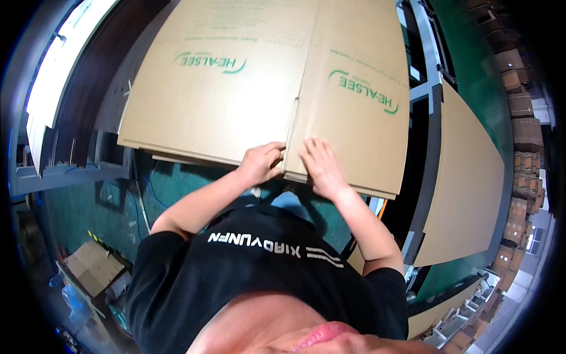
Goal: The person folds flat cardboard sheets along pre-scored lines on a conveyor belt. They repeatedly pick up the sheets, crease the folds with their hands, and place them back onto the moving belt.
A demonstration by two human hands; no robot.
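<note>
A stack of flattened cardboard cartons with green print lies in front of me. A crease and a slot run across the top sheet toward me. My left hand is at the near edge, just left of the slot, its fingers bent and closed on the cardboard there. Just right of the slot, my right hand lies flat on the top sheet with its fingers stretched out. The undersides of both hands are hidden.
On the right, a large plain cardboard sheet rests on a dark-edged frame. Stacked brown cardboard lines the far right. A metal frame stands at the left above the green floor. An open carton sits at the lower left.
</note>
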